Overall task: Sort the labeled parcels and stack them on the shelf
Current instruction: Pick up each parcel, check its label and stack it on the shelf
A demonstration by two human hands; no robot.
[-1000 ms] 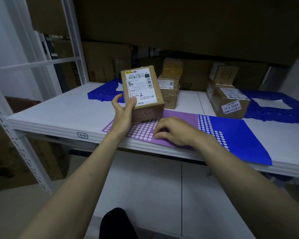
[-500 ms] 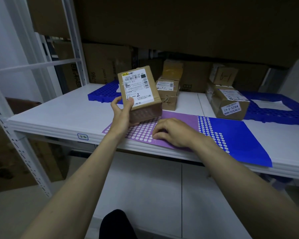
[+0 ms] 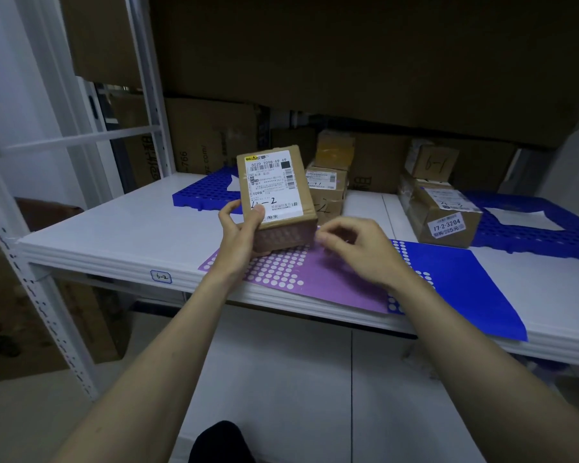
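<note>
My left hand (image 3: 239, 233) grips a small brown parcel (image 3: 281, 225) from its left side, thumb on the white label marked "6-2". The parcel is tilted up over the purple sticker sheet (image 3: 318, 279) on the white shelf (image 3: 114, 235). My right hand (image 3: 358, 250) hovers just right of the parcel, above the sheet. Its thumb and forefinger are pinched together; whether they hold a sticker is too small to tell. Behind stand more labeled parcels: a stack of small boxes (image 3: 328, 188) and a larger box (image 3: 445, 212) marked "17-2-3204" with a "6-1" box (image 3: 432, 162) behind it.
A blue sticker sheet (image 3: 465, 285) lies right of the purple one. Blue perforated trays (image 3: 204, 192) (image 3: 535, 228) sit at the back left and right. Large cartons fill the shelf above and behind. A "6-2" tag (image 3: 161, 276) marks the shelf edge. White uprights (image 3: 41, 295) stand left.
My right hand has lifted off the purple sheet and moved up toward the parcel, fingers now pinched. The left hand keeps the parcel in about the same place.
</note>
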